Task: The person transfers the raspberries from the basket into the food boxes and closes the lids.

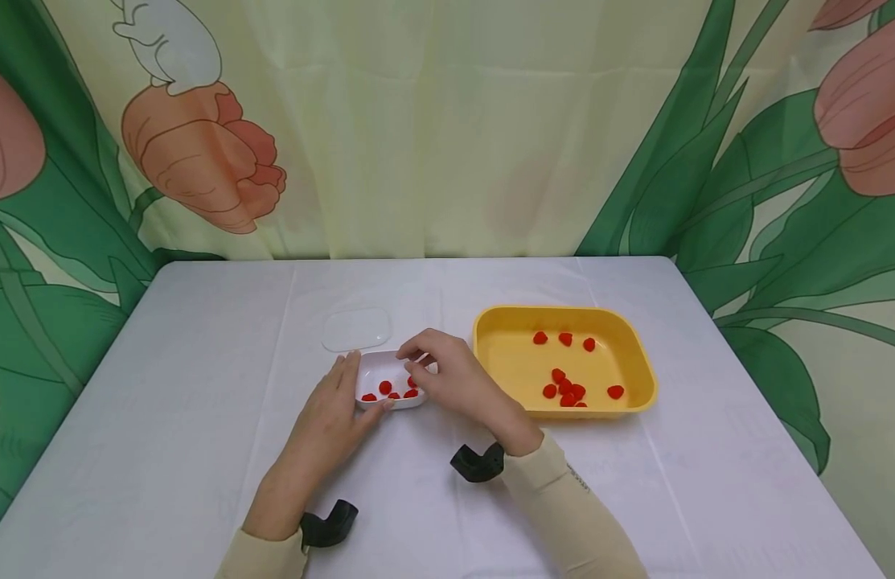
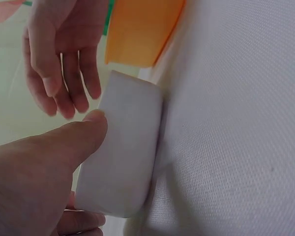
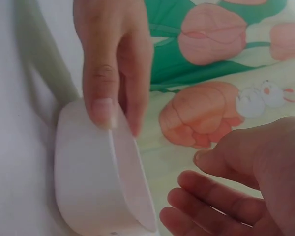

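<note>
A small white plastic box (image 1: 375, 368) stands on the table with several small red pieces (image 1: 385, 388) inside. My left hand (image 1: 326, 418) holds it from the left; in the left wrist view the thumb presses on the near wall of the box (image 2: 125, 147), with fingers round its other side. Over the box's right end hovers my right hand (image 1: 454, 378), fingers loosely bent and thumb apart. The right wrist view shows nothing between the fingers of this hand (image 3: 236, 182). More red pieces (image 1: 566, 339) lie scattered in a yellow tray (image 1: 501, 354) to the right.
Behind the white box lies a clear, rounded lid (image 1: 356, 330) on the white tablecloth (image 1: 223, 362). A printed curtain (image 1: 433, 145) hangs along the table's far edge. Black wrist mounts (image 1: 478, 464) stick out beside both sleeves.
</note>
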The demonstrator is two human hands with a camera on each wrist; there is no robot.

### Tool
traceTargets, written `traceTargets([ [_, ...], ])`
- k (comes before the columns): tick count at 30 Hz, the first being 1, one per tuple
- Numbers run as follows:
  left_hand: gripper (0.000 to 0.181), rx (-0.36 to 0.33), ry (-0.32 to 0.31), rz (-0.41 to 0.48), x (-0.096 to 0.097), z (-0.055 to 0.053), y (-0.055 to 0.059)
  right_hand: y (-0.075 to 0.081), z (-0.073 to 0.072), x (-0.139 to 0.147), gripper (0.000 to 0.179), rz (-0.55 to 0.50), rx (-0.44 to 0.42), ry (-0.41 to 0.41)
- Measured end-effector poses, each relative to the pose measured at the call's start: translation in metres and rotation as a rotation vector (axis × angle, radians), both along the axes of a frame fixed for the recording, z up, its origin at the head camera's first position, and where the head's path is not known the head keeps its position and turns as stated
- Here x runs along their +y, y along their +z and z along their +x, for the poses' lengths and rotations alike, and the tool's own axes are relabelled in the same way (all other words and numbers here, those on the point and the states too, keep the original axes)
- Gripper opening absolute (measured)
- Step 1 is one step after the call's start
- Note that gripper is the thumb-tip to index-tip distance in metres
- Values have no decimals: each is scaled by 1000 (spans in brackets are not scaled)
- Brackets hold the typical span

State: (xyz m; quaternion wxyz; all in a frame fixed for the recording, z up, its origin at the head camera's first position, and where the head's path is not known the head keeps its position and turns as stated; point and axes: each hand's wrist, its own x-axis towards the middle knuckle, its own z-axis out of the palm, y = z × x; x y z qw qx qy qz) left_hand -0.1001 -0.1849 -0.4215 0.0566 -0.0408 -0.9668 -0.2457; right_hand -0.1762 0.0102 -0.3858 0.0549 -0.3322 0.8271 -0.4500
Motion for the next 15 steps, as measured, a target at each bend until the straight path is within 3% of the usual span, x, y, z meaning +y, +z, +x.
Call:
traceTargets([
  [9,86,-55,16,15,1,-1,1,19,-3,22,17,-9,-74,-100],
  [15,84,-65,18,33,1,1,3,29,-8,43,17,1,-66,-204],
])
